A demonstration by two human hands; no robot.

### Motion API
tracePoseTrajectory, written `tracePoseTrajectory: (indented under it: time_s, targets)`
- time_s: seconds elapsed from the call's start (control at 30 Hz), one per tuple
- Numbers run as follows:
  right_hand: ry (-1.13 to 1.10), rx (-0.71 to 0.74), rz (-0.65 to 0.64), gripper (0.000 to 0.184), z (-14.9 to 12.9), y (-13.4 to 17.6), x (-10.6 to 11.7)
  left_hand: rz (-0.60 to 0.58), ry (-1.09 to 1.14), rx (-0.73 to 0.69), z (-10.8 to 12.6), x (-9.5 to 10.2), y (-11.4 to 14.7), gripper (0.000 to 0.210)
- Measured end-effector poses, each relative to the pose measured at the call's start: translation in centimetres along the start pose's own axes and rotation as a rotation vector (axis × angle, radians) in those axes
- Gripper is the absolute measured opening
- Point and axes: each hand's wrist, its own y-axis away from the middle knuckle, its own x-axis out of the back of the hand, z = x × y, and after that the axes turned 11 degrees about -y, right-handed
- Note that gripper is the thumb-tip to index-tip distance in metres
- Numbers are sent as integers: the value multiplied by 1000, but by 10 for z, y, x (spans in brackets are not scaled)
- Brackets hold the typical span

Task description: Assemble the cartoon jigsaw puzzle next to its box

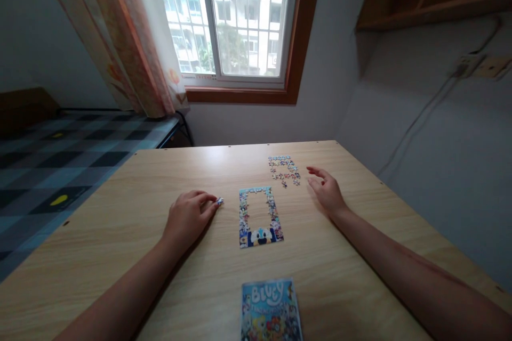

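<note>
Nearest the camera, on the wooden surface [192, 303], lies a blue box [269, 309] with "BLUEY" lettered across it and a crowd of cartoon figures below, its near end cut off by the bottom edge of the view. Of the two hands, the left hand [190, 217] rests low over the surface, thumb and forefinger pinched together on a small puzzle piece [220, 201]. The right hand [326, 190] is loosely open, fingers curved and parted from the thumb — it has hold of nothing — and sits just to the right of a group of loose pieces [279, 163]. These lie apart from each other in rough rows, a few straying toward the near side.

Between the hands, somewhat closer to the camera, is the part-built puzzle [276, 224]: a joined border around a bare middle, with a blue dog face along its near edge.

Farther out, a checked bed [108, 138] stands to the left beneath a flowered curtain [124, 37]. A barred window [248, 16] is straight ahead; on the right, a wooden shelf [436, 8] hangs above a wall socket [492, 67] and its cable [416, 119].
</note>
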Motion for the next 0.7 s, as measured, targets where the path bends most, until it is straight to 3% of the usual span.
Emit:
tracePoseTrajectory:
  time_s: [0.13, 0.5, 0.7]
  targets:
    - [55, 84, -88, 37, -3, 1, -1, -8, 8, -4, 0, 1, 0, 31]
    - [159, 127, -90, 60, 13, 2, -5, -9, 17, -6, -1, 2, -1, 32]
    - [233, 115, -116, 61, 12, 1, -6, -21, 23, 12, 2, 5, -1, 31]
